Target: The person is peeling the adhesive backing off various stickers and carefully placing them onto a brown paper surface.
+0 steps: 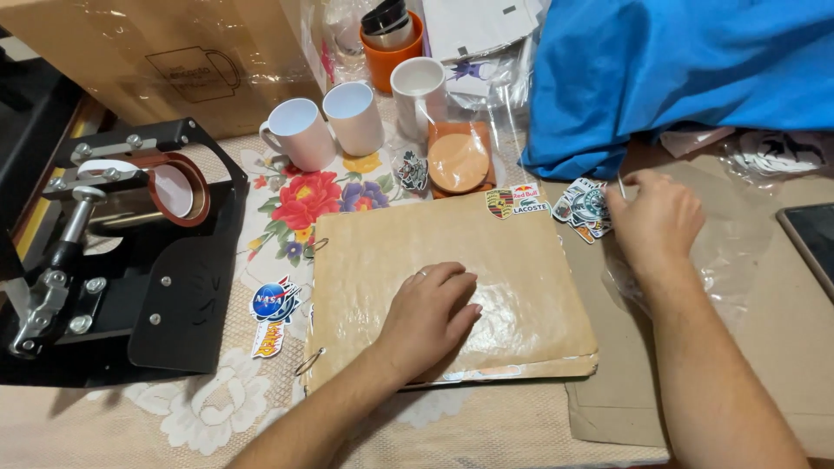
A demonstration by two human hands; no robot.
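Brown paper sheet lying flat over a ringed book on the table, smoothed down. Stickers in a small pile just past its far right corner, not yet placed. 3 white mugs standing empty near the black mug press, nothing printed on them. Left hand open and flat, pressing the paper. Right hand curled nearly closed, pinching something thin beside the stickers.
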